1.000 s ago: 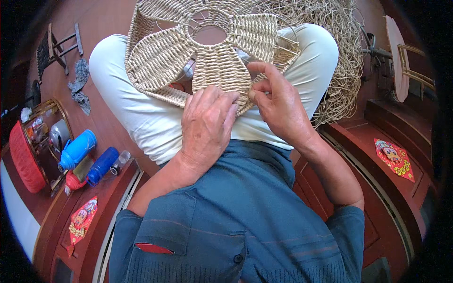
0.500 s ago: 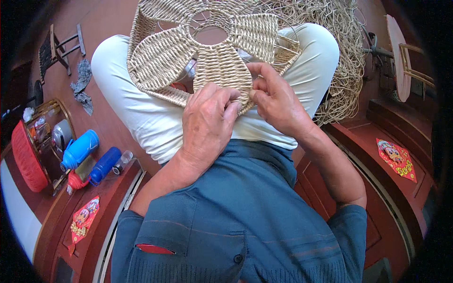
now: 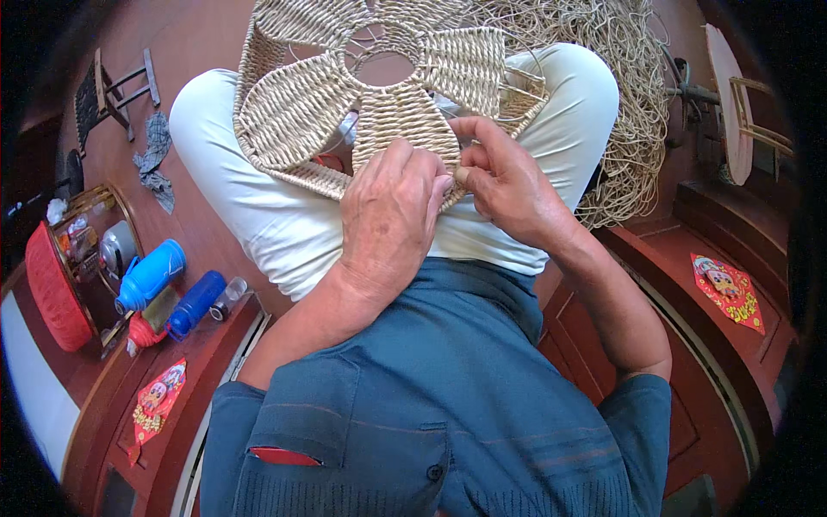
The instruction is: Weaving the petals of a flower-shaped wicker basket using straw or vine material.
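Head: woven basket (image 3: pixel 401 116) is gripped by left hand (image 3: pixel 389 207), pinched alongside by right hand (image 3: pixel 512 189); rim-work likely, tension needed next.

A reddish-brown floor (image 3: pixel 202 52) spreads across the room, evenly lit; a small dark-seated chair (image 3: pixel 89 105) stands upper left, a pale round-topped furniture piece (image 3: pixel 725 95) right. Red panelled wood (image 3: pixel 689 401) flanks below, bearing red-and-gold paper decorations (image 3: pixel 728 289).

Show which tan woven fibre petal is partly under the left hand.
The tan woven fibre petal nearest the teal shirt; the left hand covers its lower edge, not the other petals.
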A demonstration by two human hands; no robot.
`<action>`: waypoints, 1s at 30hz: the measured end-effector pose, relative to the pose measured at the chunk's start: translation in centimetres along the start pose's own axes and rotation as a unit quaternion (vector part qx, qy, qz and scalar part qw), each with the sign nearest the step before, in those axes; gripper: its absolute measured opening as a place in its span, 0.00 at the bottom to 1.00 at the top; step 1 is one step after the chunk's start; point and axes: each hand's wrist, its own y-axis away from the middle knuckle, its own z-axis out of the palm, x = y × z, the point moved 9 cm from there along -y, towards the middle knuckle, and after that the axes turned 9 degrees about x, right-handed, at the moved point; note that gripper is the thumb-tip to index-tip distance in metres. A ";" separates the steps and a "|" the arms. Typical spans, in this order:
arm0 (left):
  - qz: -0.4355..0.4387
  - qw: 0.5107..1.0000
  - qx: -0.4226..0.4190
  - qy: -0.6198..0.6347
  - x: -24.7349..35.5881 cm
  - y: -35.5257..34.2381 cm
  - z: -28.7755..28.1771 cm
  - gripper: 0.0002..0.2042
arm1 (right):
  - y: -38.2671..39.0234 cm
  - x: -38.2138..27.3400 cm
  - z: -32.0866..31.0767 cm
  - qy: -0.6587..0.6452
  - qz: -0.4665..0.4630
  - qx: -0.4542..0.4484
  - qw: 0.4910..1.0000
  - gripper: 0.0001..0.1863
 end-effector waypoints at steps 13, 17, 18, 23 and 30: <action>0.067 0.997 -0.020 -0.035 0.8 0.1 1.3 0.06 | 0.5 -1.3 -0.7 0.069 -0.094 0.042 0.992 0.25; 0.022 0.999 0.017 -0.021 -0.2 0.5 0.1 0.05 | 0.6 -0.2 -0.4 0.027 -0.016 -0.018 0.999 0.29; 0.010 1.000 0.024 -0.015 -0.6 0.5 -0.4 0.04 | 0.6 -0.3 -0.2 0.014 -0.020 -0.028 0.999 0.32; -0.011 0.998 0.029 0.046 -1.8 1.1 -2.3 0.04 | 0.5 -1.3 0.1 0.055 -0.073 -0.020 0.996 0.41; -0.014 0.999 0.035 0.008 -2.5 1.6 -3.4 0.06 | 0.2 -1.4 0.5 0.053 -0.073 -0.038 0.995 0.45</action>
